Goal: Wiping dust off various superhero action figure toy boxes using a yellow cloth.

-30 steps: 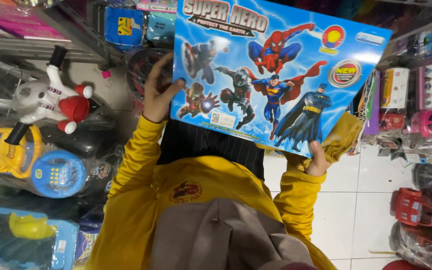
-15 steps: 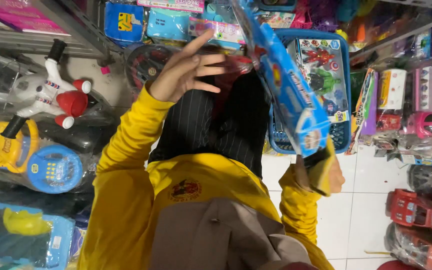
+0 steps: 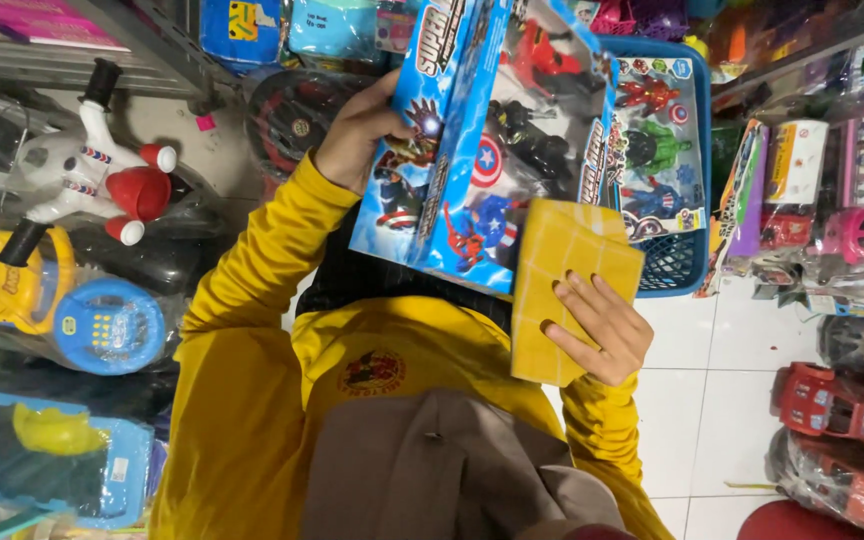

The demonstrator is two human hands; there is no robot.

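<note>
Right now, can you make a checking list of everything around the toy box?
Surface: white tiled floor, toys standing on it.
Job's things: blue toy box of action figures; yellow cloth against it.
Clutter: blue basket, red toy trucks, white ride-on toy.
Grippers: left hand grips the box edge; right hand lies flat on the cloth.
Cables: nothing seen.
Surroundings: crowded toy shelves.
</note>
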